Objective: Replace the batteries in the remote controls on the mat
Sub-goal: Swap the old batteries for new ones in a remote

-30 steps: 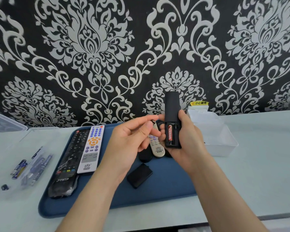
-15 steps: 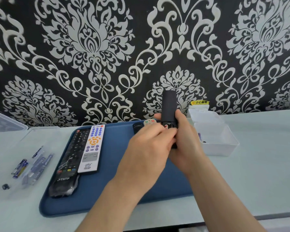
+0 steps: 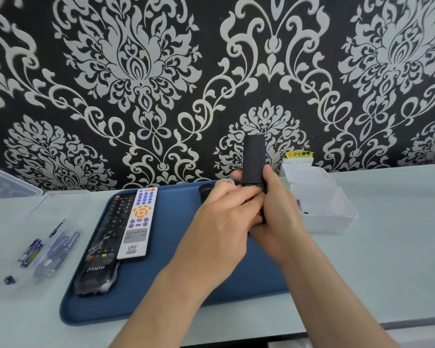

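My right hand (image 3: 280,217) grips a slim black remote (image 3: 254,156) upright above the blue mat (image 3: 176,247). My left hand (image 3: 219,229) lies over the remote's lower back, its fingers reaching onto the battery compartment and hiding it. Whether those fingers pinch a battery cannot be seen. A long black remote (image 3: 106,237) and a white remote (image 3: 138,222) with blue and orange buttons lie side by side on the mat's left part. The top of a small beige remote (image 3: 225,182) shows behind my left hand.
Blue batteries (image 3: 32,252) lie in clear packaging on the table, left of the mat. A clear plastic box (image 3: 322,204) stands just right of my hands. A clear lid (image 3: 5,184) sits at the far left. A patterned wall rises behind the table.
My left hand moved right from an empty pinch beside the remote onto its battery compartment, covering the red battery seen before. My hands now hide the small black cover on the mat.
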The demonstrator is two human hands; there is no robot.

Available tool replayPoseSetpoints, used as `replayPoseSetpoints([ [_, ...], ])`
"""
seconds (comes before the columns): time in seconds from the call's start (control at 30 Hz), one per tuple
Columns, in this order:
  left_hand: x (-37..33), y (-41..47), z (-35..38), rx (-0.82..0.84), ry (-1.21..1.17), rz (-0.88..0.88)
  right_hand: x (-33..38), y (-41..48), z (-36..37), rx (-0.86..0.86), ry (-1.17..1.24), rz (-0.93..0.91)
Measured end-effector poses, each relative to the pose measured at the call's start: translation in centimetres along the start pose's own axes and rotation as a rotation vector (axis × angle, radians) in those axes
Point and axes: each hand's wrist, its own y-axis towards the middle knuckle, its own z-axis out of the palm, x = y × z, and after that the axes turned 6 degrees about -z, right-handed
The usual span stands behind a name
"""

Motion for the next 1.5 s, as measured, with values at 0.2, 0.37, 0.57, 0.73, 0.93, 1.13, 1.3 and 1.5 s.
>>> replayPoseSetpoints([
  [0.2,-0.1,-0.2,0.1,-0.058,-0.063,-0.039,-0.3,0.3,0.0,0.0,-0.003,-0.018],
  [0.37,0.2,-0.2,0.6,-0.126,-0.052,-0.084,-0.4,0.3,0.0,-0.022,0.077,-0.009],
  [0.57,-0.2,0.1,0.5,-0.202,-0.177,-0.232,-0.7,0.1,0.4,-0.02,0.09,0.002],
  [0.73,0.4,0.8,-0.1,-0.234,-0.334,-0.514,-2.3,-0.7,1.2,0.05,-0.018,0.008],
  [0.93,1.2,1.0,-0.8,-0.151,-0.916,-0.863,-0.8,-0.2,0.5,0.234,0.038,0.003],
  [1.13,3.1,0.7,-1.6,0.084,-1.214,-0.984,-0.3,-0.5,-0.5,0.572,-0.093,0.009],
  [1.3,3.3,0.6,-1.7,-0.002,-1.152,-0.99,-1.4,-0.1,-0.5,0.609,-0.19,-0.038],
  [1.5,3.9,0.3,-2.0,0.135,-0.986,-0.929,-1.5,0.0,-0.2,0.448,-0.222,-0.061],
])
